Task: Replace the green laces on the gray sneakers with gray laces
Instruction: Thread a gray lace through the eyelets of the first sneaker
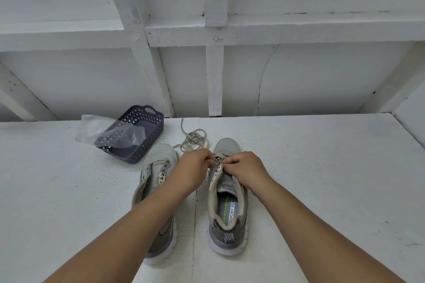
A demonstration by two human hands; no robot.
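Observation:
Two gray sneakers stand side by side on the white table, toes pointing away from me. The left sneaker (158,167) has no lace in its eyelets. At the lower eyelets of the right sneaker (226,193), both hands pinch a gray lace (218,158). My left hand (195,165) pinches it from the left, and my right hand (243,167) from the right. The loose rest of the gray lace (193,141) lies in a tangle just beyond the toes. No green lace is visible.
A dark blue perforated basket (147,131) sits tilted at the back left, with a clear plastic bag (103,132) draped over it. White wooden framing rises behind the table's far edge.

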